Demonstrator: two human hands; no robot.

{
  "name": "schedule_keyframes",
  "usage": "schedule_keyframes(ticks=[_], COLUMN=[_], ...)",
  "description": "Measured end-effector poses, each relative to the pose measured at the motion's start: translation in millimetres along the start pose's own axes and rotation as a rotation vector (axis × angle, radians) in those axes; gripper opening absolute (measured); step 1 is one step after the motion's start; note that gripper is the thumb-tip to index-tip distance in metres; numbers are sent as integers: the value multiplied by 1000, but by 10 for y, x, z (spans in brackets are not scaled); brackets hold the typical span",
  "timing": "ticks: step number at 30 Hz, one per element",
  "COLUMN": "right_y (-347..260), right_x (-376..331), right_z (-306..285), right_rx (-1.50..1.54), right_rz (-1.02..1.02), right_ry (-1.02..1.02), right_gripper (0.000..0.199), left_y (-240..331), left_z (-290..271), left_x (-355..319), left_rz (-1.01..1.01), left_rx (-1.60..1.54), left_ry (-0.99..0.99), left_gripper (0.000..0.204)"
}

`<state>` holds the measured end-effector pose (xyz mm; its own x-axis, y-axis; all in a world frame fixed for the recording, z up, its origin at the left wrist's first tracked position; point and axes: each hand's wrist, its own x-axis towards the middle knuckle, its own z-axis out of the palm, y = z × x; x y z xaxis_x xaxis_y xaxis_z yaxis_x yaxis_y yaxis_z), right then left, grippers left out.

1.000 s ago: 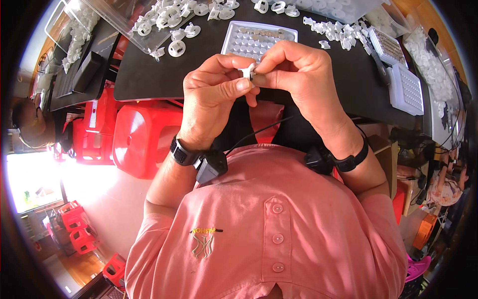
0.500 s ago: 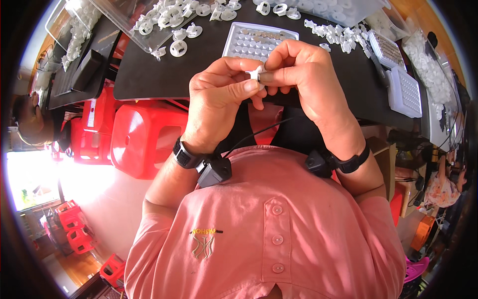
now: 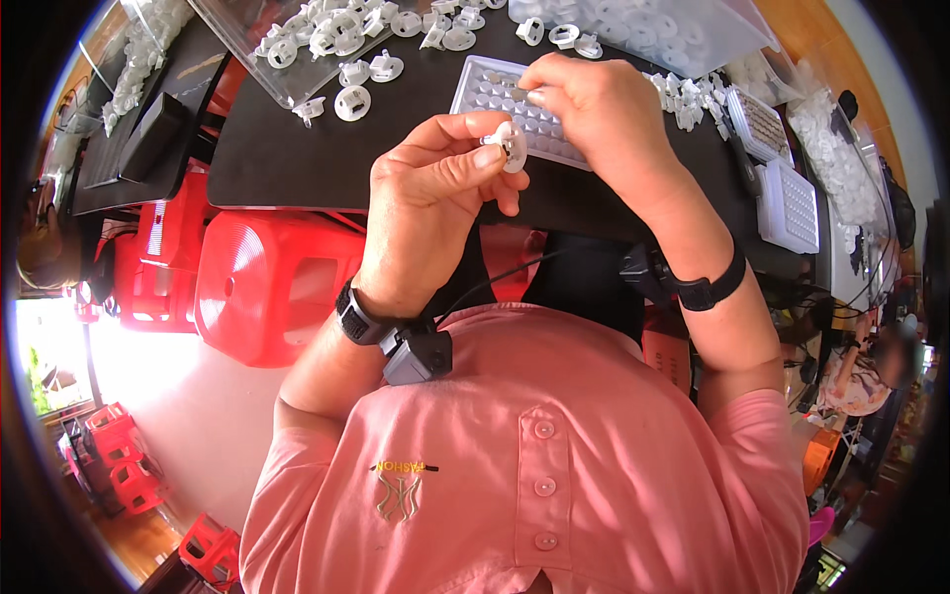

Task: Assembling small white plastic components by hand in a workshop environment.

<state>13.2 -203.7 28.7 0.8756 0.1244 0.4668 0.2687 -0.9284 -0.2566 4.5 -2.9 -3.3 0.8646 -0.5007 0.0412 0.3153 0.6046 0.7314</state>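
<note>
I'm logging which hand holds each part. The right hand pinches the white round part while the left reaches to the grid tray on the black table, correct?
Not quite: the hands are swapped. In the head view the left hand pinches the white round part, while the right hand reaches to the grid tray on the black table.

this looks like a small assembly workshop. a black bench [image 3: 297, 168] carries heaps of identical white plastic parts [image 3: 346, 30] along its far edge, some spilling from clear bags [image 3: 683, 30], and gridded white trays [image 3: 539, 104] sit near its middle and toward its right corner [image 3: 787, 203] (each cell the same size). red plastic stools [image 3: 267, 287] stand under the bench's near edge, more stacked [image 3: 109, 455] by the bright floor at left.
</note>
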Motion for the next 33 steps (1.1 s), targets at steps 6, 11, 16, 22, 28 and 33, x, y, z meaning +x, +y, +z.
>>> schedule_keyframes(ticks=[6, 11, 16, 22, 28, 33], right_y=[2, -3, -15, 86, 96, 38], right_x=[43, 10, -26, 3, -13, -7], right_z=[145, 130, 130, 90, 151, 149], right_rx=[-134, -178, -49, 81, -48, -135], right_rz=[8, -29, -69, 39, 0, 10], right_ry=[-91, -74, 57, 8, -5, -5], right_gripper=[9, 8, 9, 10, 9, 5], left_y=[8, 11, 16, -6, -11, -9], left_z=[-67, -94, -66, -91, -74, -78], left_x=[3, 26, 13, 5, 4, 8], left_rz=[-18, -27, -29, -26, -14, -19], left_rx=[9, -44, -115, -69, -34, -49], left_ry=[-25, -51, -47, -52, -45, -56], left_gripper=[26, 27, 20, 28, 27, 27])
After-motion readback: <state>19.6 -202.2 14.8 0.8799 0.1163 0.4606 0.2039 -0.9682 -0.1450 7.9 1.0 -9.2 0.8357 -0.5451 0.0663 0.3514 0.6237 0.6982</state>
